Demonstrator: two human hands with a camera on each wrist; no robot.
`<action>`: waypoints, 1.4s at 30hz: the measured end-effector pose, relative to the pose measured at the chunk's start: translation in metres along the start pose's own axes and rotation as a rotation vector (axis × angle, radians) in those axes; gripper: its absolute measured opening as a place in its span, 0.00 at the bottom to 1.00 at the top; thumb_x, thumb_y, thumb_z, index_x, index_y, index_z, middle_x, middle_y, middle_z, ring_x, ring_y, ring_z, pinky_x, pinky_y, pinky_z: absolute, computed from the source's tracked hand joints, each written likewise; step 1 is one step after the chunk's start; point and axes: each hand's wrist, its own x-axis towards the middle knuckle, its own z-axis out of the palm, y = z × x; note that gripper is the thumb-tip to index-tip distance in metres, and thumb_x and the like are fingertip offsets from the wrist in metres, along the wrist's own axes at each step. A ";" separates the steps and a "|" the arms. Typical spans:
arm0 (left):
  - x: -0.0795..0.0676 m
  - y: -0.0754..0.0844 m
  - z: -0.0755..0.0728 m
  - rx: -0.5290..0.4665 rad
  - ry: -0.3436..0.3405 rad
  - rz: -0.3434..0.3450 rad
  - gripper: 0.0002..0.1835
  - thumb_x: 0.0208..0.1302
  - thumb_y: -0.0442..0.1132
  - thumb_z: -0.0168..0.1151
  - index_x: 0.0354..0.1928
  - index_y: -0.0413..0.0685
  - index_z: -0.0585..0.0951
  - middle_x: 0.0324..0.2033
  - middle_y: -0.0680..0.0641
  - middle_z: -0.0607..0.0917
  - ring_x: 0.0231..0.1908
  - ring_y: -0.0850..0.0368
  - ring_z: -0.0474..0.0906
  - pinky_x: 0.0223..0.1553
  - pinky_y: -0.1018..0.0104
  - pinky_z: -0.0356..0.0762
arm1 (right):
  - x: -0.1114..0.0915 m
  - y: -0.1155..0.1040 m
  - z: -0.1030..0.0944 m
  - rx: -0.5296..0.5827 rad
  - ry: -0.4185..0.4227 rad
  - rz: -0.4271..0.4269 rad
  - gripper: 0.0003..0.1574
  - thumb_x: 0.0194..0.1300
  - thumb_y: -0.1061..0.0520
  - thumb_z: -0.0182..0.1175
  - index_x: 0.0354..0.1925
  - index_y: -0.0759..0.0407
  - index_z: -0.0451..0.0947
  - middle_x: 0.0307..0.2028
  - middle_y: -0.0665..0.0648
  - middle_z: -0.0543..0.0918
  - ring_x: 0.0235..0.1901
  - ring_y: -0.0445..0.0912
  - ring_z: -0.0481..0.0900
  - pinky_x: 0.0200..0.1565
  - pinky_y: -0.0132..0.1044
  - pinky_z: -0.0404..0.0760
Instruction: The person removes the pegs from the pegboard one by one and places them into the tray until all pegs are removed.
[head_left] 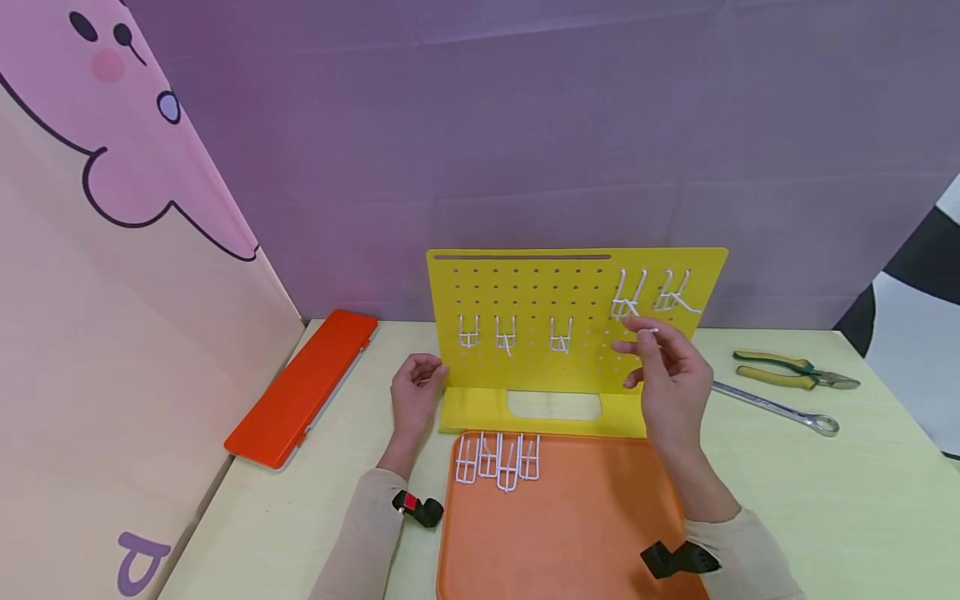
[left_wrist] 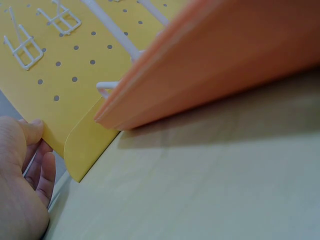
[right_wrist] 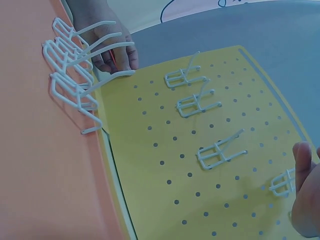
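A yellow pegboard (head_left: 517,371) stands upright on its base. My left hand (head_left: 417,396) grips its left edge, thumb on the front and fingers behind, as the left wrist view (left_wrist: 20,175) shows. Several white wire hooks hang on the board: three in a lower row, including a middle hook (head_left: 506,333), and two higher at the right. At the upper right my right hand (head_left: 675,383) pinches the projecting prong of one hook (head_left: 628,296) between thumb and index finger. That hook is partly covered by the hand in the right wrist view. Beside it hangs the rightmost hook (head_left: 672,292).
An orange tray (head_left: 562,525) lies before the board, with several loose white hooks (head_left: 507,467) at its far left corner. A red flat case (head_left: 303,392) lies at left. Pliers (head_left: 795,371) and a wrench (head_left: 780,408) lie at right. A purple cloth wall rises behind.
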 end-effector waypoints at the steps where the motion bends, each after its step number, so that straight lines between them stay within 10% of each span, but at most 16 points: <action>1: 0.000 0.000 0.000 0.001 0.001 0.000 0.07 0.72 0.26 0.73 0.48 0.32 0.85 0.43 0.34 0.89 0.40 0.57 0.84 0.45 0.77 0.81 | 0.000 0.001 0.000 -0.001 0.002 -0.001 0.18 0.85 0.56 0.61 0.59 0.68 0.87 0.52 0.52 0.92 0.40 0.39 0.92 0.28 0.24 0.82; 42: -0.001 0.002 0.001 -0.004 0.002 -0.008 0.08 0.73 0.25 0.71 0.50 0.29 0.84 0.45 0.33 0.89 0.42 0.51 0.84 0.45 0.77 0.80 | -0.004 0.005 -0.003 -0.013 0.028 -0.140 0.16 0.84 0.63 0.61 0.59 0.71 0.88 0.50 0.49 0.94 0.37 0.36 0.92 0.27 0.23 0.80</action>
